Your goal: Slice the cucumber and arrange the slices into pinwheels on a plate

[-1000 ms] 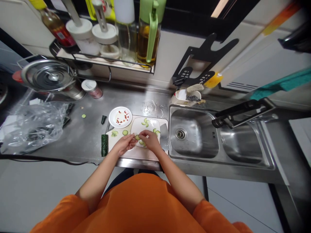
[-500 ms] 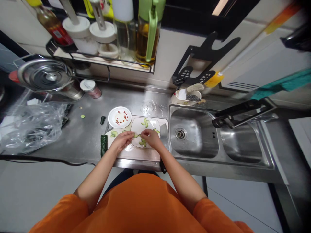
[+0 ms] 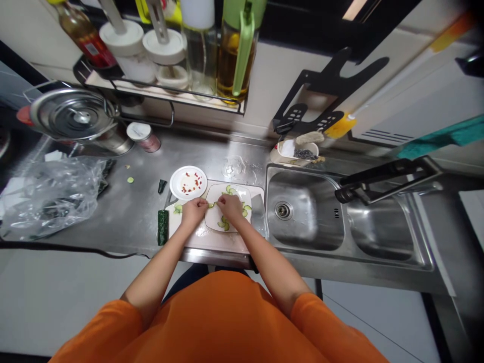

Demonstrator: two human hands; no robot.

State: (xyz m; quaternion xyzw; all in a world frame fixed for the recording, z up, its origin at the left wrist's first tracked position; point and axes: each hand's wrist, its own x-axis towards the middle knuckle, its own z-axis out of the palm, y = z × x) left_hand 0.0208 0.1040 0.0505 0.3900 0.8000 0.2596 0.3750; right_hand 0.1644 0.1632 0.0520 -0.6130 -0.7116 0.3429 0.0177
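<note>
My left hand [image 3: 194, 212] pinches a thin green cucumber slice [image 3: 210, 205] above the left part of a white squarish plate [image 3: 212, 221]. The fingertips of my right hand [image 3: 231, 207] are pressed together at the slice's other end. On the plate, cucumber slices lie fanned in small groups, one near the back [image 3: 229, 190], one at the right [image 3: 246, 209] and one near the front [image 3: 224, 224]. The plate stands on a pale cutting board [image 3: 196, 241]. More slices [image 3: 177, 208] rest at the board's left, partly behind my left hand.
A round white plate [image 3: 177, 191] with red bits stands behind the board. Left are a cucumber piece [image 3: 162, 228], a cucumber end [image 3: 162, 186] and a plastic bag [image 3: 56, 196]. A wide knife blade [image 3: 258, 216] lies on the board's right, beside the sink [image 3: 306, 234].
My hands have moved slightly back, still close together at the slice. The fingers of my left hand are more curled. The view has shifted a little.
</note>
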